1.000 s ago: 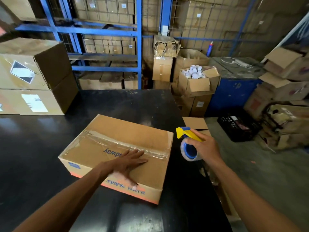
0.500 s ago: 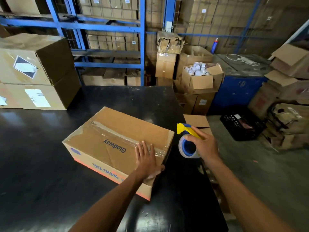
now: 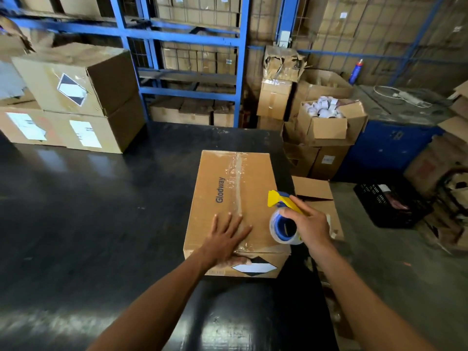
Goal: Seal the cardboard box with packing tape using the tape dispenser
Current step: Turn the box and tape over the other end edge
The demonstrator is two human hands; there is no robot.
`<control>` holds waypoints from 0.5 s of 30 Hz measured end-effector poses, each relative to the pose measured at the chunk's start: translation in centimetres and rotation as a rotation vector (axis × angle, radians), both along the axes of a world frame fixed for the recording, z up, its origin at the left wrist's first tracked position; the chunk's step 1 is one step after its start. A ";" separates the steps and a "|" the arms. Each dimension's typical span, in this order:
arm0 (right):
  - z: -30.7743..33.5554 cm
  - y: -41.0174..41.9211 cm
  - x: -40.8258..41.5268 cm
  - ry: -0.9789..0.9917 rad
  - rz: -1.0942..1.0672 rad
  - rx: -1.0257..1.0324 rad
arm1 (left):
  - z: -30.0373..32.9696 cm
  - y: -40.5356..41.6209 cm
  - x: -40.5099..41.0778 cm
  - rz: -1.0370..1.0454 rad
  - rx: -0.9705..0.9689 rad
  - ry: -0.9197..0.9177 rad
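Note:
A brown cardboard box printed "Glodway" lies on the black table, its long side pointing away from me. A strip of clear tape runs along its top seam. My left hand rests flat on the near end of the lid, thumb hooked over the front edge, fingers spread. My right hand grips the yellow and blue tape dispenser with its clear roll. The dispenser hovers over the box's near right corner.
Two stacked labelled boxes sit at the table's far left. Blue racking full of cartons stands behind. Right of the table are an open box of white rolls, a blue cabinet and a black crate on the floor.
The box has been turned so its short end faces me. My left hand slid to the near end of the lid. The dispenser came in over the box's right corner.

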State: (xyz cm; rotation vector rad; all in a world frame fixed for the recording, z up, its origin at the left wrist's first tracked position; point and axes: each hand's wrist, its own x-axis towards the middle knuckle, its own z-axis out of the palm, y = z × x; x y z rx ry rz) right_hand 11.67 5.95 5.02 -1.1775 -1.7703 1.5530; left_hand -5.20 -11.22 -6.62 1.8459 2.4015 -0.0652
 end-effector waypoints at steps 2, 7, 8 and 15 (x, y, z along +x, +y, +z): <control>0.0 0.3 0.3 0.009 0.009 -0.015 | 0.3 0.0 0.1 0.004 0.017 0.011; -0.4 0.8 1.3 0.007 0.073 -0.007 | 0.3 -0.1 0.3 -0.003 0.055 0.006; -0.3 0.7 1.5 0.007 0.088 -0.006 | 0.5 -0.1 0.3 0.001 0.023 -0.017; -0.8 0.6 4.8 -0.008 0.294 0.199 | 5.1 0.4 2.3 0.172 -0.013 -0.486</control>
